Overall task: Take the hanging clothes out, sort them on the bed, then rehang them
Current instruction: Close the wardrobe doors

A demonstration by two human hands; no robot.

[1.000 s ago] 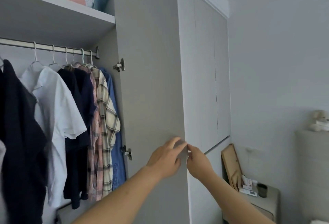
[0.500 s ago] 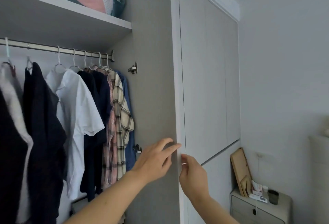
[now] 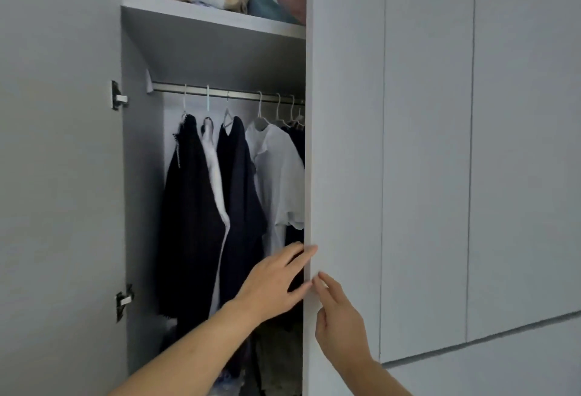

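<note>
Swinging that door fully aside seems smartest, since both the left hand and right hand sit loose-fingered at its edge, gripping nothing, while the hanging clothes wait on the rail.

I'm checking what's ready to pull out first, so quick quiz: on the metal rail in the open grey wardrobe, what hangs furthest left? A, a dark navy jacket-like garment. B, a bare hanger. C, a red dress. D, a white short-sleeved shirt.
A: the dark navy jacket-like garment hangs at the left end of the metal rail, with the white short-sleeved shirt well to its right.
</note>
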